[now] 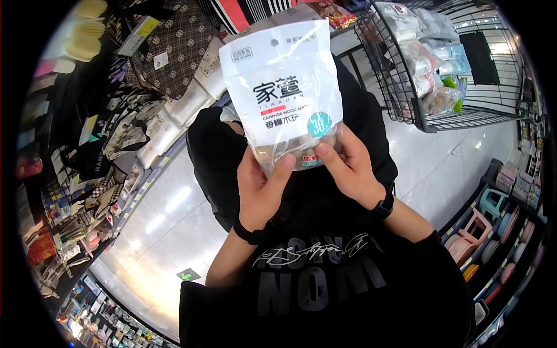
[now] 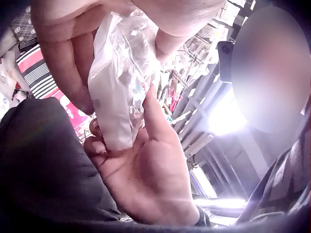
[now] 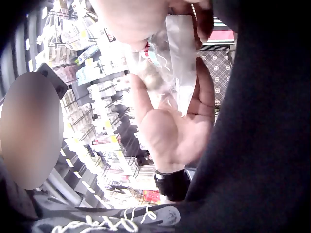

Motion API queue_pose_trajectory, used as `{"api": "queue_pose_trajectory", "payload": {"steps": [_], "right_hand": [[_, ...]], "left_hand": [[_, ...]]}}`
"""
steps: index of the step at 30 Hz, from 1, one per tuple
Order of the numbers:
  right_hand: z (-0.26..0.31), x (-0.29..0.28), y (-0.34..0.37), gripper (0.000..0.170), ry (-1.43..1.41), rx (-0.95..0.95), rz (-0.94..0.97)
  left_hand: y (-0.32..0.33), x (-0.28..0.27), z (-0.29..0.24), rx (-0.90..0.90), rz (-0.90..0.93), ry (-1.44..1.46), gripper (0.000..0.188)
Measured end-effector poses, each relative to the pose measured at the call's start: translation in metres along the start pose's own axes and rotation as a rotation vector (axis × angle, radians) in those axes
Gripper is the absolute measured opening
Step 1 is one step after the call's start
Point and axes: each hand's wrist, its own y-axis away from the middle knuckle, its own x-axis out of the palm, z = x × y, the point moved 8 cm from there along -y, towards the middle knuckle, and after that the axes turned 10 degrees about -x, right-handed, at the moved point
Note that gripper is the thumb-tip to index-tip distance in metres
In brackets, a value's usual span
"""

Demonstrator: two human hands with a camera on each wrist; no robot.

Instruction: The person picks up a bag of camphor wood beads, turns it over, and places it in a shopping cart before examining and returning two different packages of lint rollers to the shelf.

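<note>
Both hands hold a white plastic bag of camphor wood beads (image 1: pixel 281 87) upright in front of the chest. Black lettering and a teal round label mark its front, and brownish balls show through the clear lower part. My left hand (image 1: pixel 258 188) grips the lower left corner, thumb on the front and fingers behind. On the lower right, my right hand (image 1: pixel 353 171) pinches the bag with its thumb over the clear part. In the left wrist view the bag (image 2: pixel 114 97) appears from its side, between both hands. The right wrist view shows balls behind the bag's clear film (image 3: pixel 151 75).
A wire shopping cart (image 1: pixel 429 124) with several packaged goods stands at the upper right. Hanging aprons and bags (image 1: pixel 174 52) line the left shelf. Plastic stools (image 1: pixel 477 226) and basins fill a rack at the right. Pale tiled floor (image 1: pixel 168 232) lies between.
</note>
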Motion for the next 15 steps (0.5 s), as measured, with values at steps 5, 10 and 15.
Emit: {"api": "queue_pose_trajectory", "payload": {"steps": [5,10,15], "right_hand": [[-0.002,-0.002,0.000,0.027,0.064,0.095,0.021],[0.004,0.007,-0.010,0.038,0.000,0.163,0.016],[0.005,0.027,-0.025,0.058,-0.061,0.161,0.111]], "left_hand": [[-0.004,-0.005,0.004,-0.055,-0.043,0.022,0.039],[-0.010,-0.012,0.003,-0.030,-0.081,0.038,0.035],[-0.023,-0.018,-0.006,0.002,-0.092,0.118,0.034]]}}
